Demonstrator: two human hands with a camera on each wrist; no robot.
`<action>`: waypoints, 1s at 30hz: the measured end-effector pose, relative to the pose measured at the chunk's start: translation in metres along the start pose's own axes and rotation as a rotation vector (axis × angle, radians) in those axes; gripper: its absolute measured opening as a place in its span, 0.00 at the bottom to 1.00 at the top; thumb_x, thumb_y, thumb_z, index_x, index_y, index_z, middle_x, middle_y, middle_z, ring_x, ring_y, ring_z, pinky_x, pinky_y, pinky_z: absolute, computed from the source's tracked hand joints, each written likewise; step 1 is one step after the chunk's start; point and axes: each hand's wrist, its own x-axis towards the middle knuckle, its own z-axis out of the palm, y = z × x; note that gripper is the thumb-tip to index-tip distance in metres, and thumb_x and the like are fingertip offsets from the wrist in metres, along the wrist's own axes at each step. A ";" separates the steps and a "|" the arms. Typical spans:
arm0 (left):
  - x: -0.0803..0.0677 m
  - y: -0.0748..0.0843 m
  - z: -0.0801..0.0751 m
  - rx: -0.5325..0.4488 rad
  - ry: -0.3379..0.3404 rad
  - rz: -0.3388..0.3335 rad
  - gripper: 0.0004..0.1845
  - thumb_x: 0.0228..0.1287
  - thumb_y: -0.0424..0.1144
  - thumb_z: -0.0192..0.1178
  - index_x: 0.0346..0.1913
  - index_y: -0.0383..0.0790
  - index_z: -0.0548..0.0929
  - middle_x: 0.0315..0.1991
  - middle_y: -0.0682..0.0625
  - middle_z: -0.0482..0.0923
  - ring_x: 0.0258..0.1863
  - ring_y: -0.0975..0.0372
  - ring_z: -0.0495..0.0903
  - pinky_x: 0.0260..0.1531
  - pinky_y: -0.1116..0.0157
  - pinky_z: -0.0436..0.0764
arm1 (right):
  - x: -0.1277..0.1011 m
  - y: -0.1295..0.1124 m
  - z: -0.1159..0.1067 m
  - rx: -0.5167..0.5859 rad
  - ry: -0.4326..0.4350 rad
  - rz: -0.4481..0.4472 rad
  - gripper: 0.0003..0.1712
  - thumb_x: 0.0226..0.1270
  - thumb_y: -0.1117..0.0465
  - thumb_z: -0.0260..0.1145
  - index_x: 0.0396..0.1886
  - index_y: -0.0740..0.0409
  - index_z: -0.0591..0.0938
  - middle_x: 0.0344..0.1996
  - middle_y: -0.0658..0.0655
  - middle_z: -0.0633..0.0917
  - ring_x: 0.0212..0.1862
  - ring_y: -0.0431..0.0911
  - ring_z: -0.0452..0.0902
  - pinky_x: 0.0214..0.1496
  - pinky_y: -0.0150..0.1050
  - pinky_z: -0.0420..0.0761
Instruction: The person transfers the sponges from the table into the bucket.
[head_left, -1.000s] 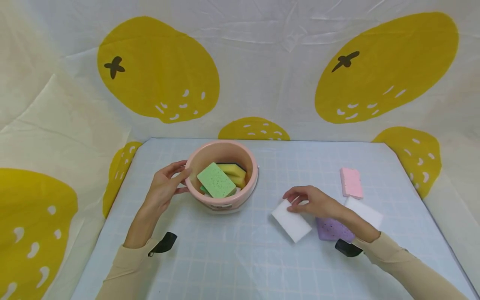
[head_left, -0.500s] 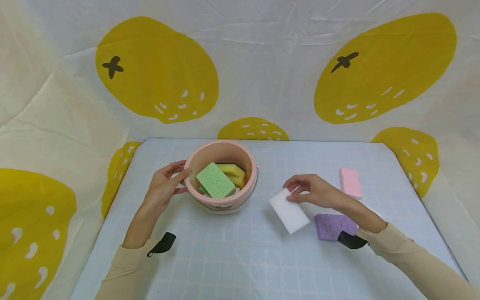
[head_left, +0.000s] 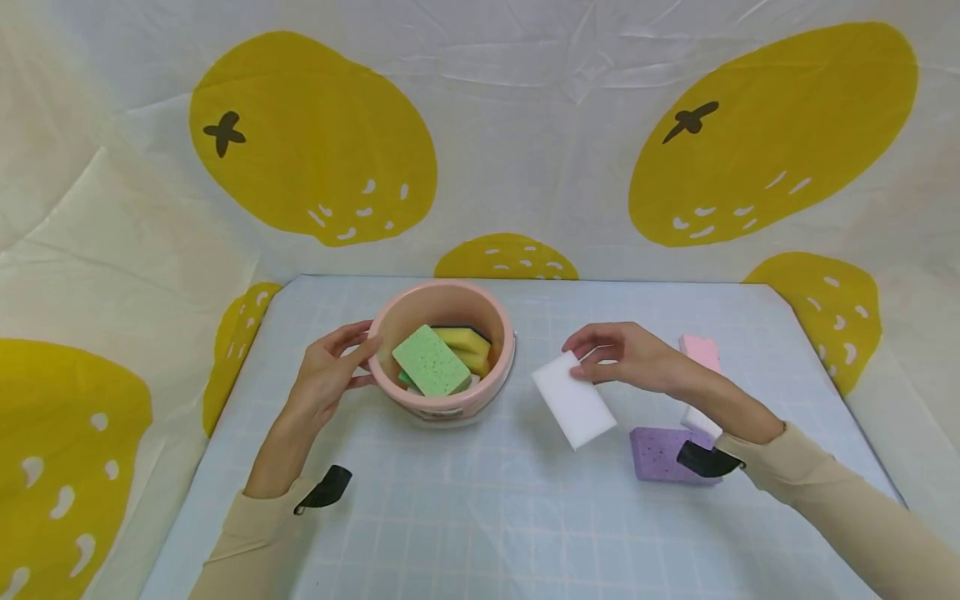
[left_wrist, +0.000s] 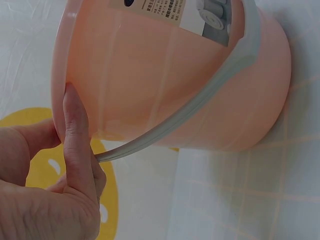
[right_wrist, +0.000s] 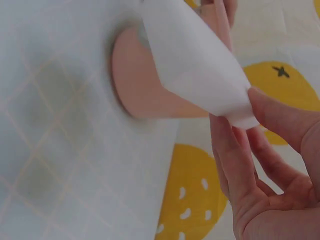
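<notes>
Fingers [head_left: 581, 346] of the right hand [head_left: 626, 358] pinch a white sponge [head_left: 573, 400] by one corner, lifted above the counter [head_left: 480, 517] just right of the pink bucket [head_left: 442, 408]. Left hand [head_left: 326, 375] grips the bucket's rim, thumb inside. Pale blue checked counter; a white cloth [head_left: 525, 125] with yellow lemons hangs behind.

bucket [head_left: 390, 317]: pale pink, grey handle, white label
sponge in right hand [head_left: 573, 400]: plain white
sponges in bucket: green [head_left: 431, 361] with dark specks; yellow [head_left: 465, 340] with dark backing
table sponges: purple [head_left: 660, 450] speckled; pink [head_left: 701, 350]
table [head_left: 480, 517]: light blue, white grid
backdrop [head_left: 525, 150]: white, yellow fruit print
sleeves [head_left: 247, 533]: beige
</notes>
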 end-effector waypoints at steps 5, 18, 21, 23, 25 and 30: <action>0.000 0.000 0.000 0.007 0.006 -0.005 0.31 0.72 0.45 0.65 0.74 0.41 0.72 0.67 0.41 0.69 0.36 0.67 0.82 0.37 0.68 0.88 | 0.003 -0.013 -0.002 0.011 0.000 0.018 0.23 0.65 0.60 0.76 0.57 0.58 0.82 0.48 0.61 0.83 0.49 0.52 0.84 0.50 0.43 0.86; 0.001 0.000 0.000 0.014 0.017 -0.011 0.29 0.73 0.45 0.65 0.73 0.41 0.73 0.66 0.42 0.70 0.36 0.67 0.81 0.37 0.67 0.88 | 0.022 -0.050 -0.006 0.014 0.019 -0.035 0.22 0.65 0.60 0.76 0.58 0.56 0.82 0.49 0.60 0.83 0.48 0.54 0.83 0.51 0.45 0.86; 0.001 0.000 0.001 0.014 0.014 -0.005 0.29 0.73 0.45 0.65 0.72 0.42 0.73 0.65 0.43 0.71 0.36 0.66 0.80 0.37 0.67 0.88 | 0.029 -0.057 -0.005 0.018 0.019 -0.040 0.22 0.66 0.60 0.75 0.58 0.56 0.82 0.49 0.60 0.82 0.49 0.54 0.83 0.52 0.45 0.86; 0.000 0.001 0.000 0.010 0.009 0.001 0.29 0.73 0.45 0.65 0.73 0.41 0.73 0.65 0.43 0.71 0.36 0.66 0.79 0.37 0.67 0.88 | 0.035 -0.062 -0.004 0.033 0.020 -0.045 0.23 0.66 0.60 0.75 0.59 0.57 0.81 0.50 0.60 0.82 0.49 0.54 0.83 0.52 0.46 0.87; 0.000 0.001 0.000 0.009 0.007 0.004 0.29 0.73 0.45 0.65 0.73 0.41 0.73 0.65 0.42 0.71 0.36 0.66 0.79 0.37 0.67 0.88 | 0.040 -0.066 -0.003 0.042 0.021 -0.049 0.23 0.67 0.59 0.74 0.60 0.57 0.81 0.50 0.61 0.81 0.50 0.54 0.83 0.52 0.45 0.87; 0.000 0.001 0.000 0.011 -0.002 0.016 0.30 0.73 0.44 0.65 0.74 0.40 0.72 0.64 0.42 0.70 0.36 0.67 0.79 0.37 0.67 0.88 | 0.051 -0.074 -0.001 0.055 0.033 -0.061 0.25 0.67 0.58 0.74 0.61 0.57 0.81 0.51 0.61 0.81 0.51 0.53 0.83 0.52 0.42 0.88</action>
